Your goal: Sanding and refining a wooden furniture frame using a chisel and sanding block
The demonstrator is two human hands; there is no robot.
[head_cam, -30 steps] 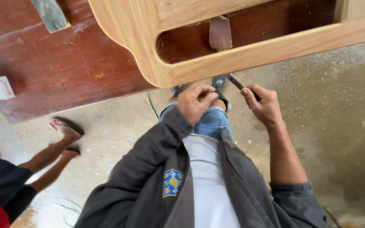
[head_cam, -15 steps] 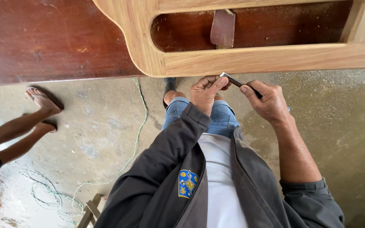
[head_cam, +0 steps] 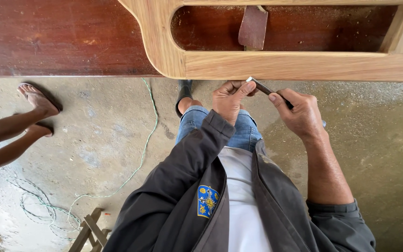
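The fingers point(head_cam: 283, 97) of the right hand point(head_cam: 299, 114) are closed around a chisel point(head_cam: 263, 87) handle; the left hand point(head_cam: 229, 99) pinches its blade tip, seemingly steadying it just below the pale wooden frame point(head_cam: 276, 65) lying on the dark bench point(head_cam: 61, 42).

Soft even daylight, faint shadows; wet floor point(head_cam: 5, 224) glare, sharp focus

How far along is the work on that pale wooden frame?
Done: the pale wooden frame with its curved corner lies joined on the dark red tabletop, sawdust in its opening. In hand: right hand grips a narrow metal chisel; left hand pinches its tip. Left: the blade hasn't touched the frame.
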